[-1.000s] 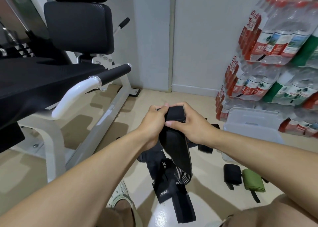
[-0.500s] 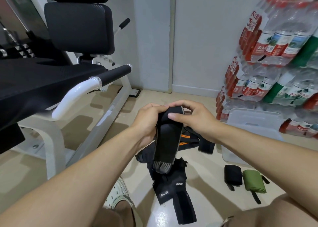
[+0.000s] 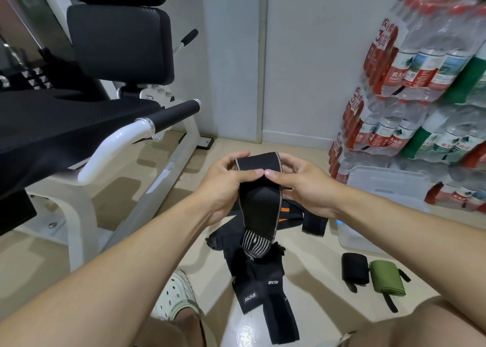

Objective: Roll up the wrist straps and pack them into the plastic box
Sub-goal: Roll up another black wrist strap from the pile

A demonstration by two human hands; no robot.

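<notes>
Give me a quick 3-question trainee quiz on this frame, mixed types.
1. True or false: both hands grip the same black wrist strap.
2. Which rolled strap lies nearer the plastic box? A) green rolled strap B) black rolled strap
3. Fill in: the held strap's loose end hangs over a pile of ____ straps on the floor.

Key: 1 true: left hand and right hand pinch its top. 2 B. 3 black.
</notes>
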